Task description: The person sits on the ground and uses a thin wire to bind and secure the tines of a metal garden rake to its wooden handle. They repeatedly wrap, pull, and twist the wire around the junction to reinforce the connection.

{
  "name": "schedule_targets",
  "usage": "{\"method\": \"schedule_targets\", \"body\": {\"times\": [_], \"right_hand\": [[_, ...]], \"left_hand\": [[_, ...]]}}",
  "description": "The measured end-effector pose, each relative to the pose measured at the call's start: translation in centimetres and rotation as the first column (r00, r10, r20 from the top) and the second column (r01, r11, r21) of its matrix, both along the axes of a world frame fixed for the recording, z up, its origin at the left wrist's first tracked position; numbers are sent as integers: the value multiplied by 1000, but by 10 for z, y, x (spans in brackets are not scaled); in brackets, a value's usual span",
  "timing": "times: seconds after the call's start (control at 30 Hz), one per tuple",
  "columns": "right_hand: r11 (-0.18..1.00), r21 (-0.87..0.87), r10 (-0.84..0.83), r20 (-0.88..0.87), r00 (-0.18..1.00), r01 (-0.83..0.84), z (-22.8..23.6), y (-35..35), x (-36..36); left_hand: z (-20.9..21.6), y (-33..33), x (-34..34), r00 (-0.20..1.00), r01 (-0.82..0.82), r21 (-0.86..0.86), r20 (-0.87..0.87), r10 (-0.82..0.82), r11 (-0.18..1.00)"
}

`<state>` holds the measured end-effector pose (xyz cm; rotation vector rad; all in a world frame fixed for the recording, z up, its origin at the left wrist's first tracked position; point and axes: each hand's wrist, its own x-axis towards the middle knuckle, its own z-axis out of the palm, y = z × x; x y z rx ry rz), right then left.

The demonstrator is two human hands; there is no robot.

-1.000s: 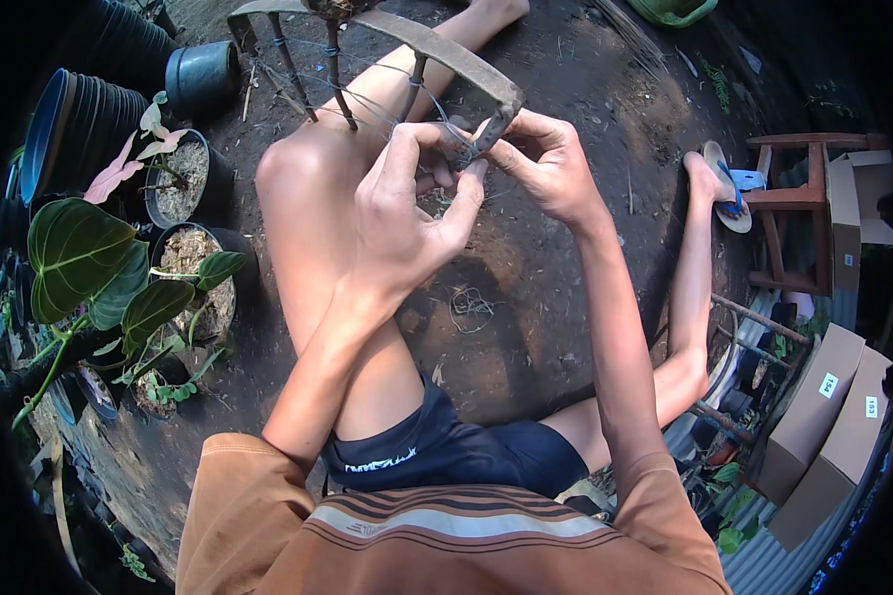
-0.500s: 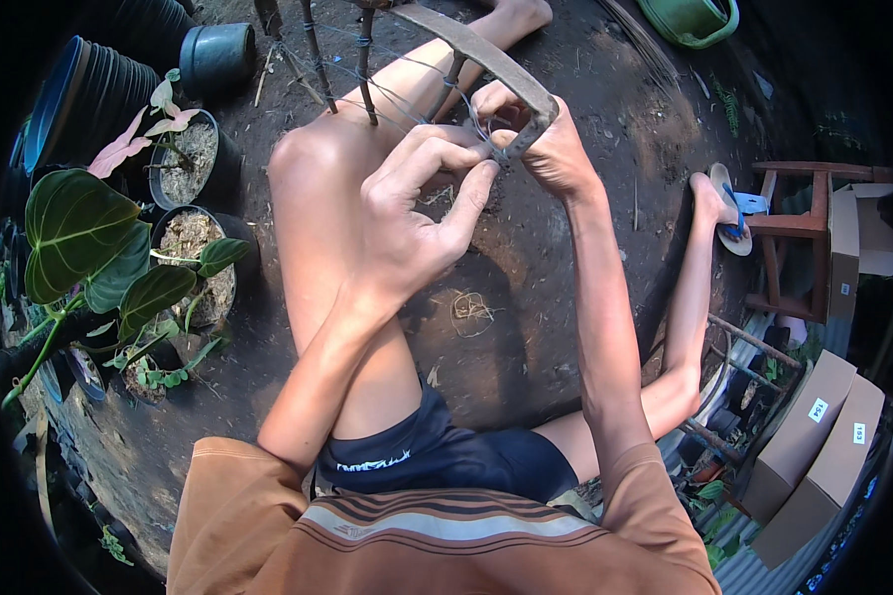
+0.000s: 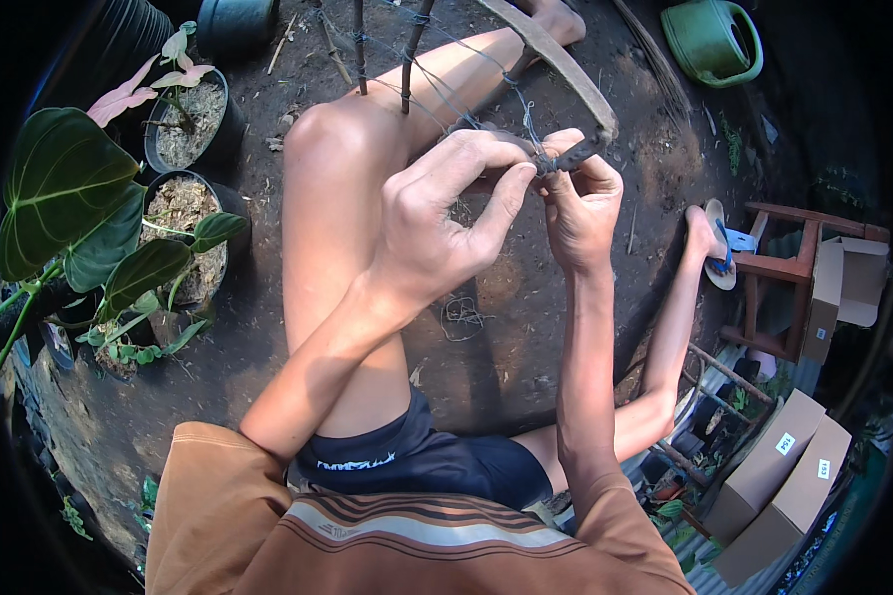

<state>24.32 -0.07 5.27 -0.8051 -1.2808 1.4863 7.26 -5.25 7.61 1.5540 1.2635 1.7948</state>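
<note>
A frame of bent wood (image 3: 561,64) and thin dark sticks (image 3: 414,55), strung with thin blue-grey wire (image 3: 529,119), rests over my bent leg. My left hand (image 3: 437,203) pinches thumb and forefinger together at the wire wrapped round a joint at the frame's near end. Right beside it, my right hand (image 3: 583,213) is closed on the frame's short dark end piece, thumb in front and fingers behind. Both sets of fingertips nearly meet there. The wire's very end is too small to make out.
Potted plants (image 3: 191,124) with large leaves stand at the left. A loose coil of thin wire (image 3: 463,317) lies on the dirt floor. A green watering can (image 3: 709,40) is at the far right; a reddish wooden stool (image 3: 779,268) and cardboard boxes (image 3: 769,466) stand at the right.
The joint, frame and both hands sit farther right in the picture, which has shifted as a whole. My right hand has turned from curled over the joint to a pinch from the near side.
</note>
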Motion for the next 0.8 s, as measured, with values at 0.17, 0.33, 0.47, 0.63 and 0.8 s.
{"method": "schedule_targets", "body": {"times": [0.17, 0.33, 0.47, 0.63, 0.8], "right_hand": [[994, -104, 29, 19, 999, -27, 22, -14, 0], [972, -233, -42, -214, 976, -10, 35, -37, -16], [977, -191, -126, -183, 975, 91, 36, -38, -36], [961, -140, -249, -69, 966, 238, 35, -41, -48], [964, -138, -237, -63, 969, 226, 30, -46, -46]], "left_hand": [[-3, 2, 5, 999, -45, 56, 24, 44, 997], [-1, -1, 12, 976, -42, -95, 208, 61, 995], [3, -2, 10, 977, -58, -175, 190, 91, 983], [8, 1, 2, 991, -102, -180, 68, 116, 978], [13, 1, -16, 938, -161, -54, -320, 136, 985]]}}
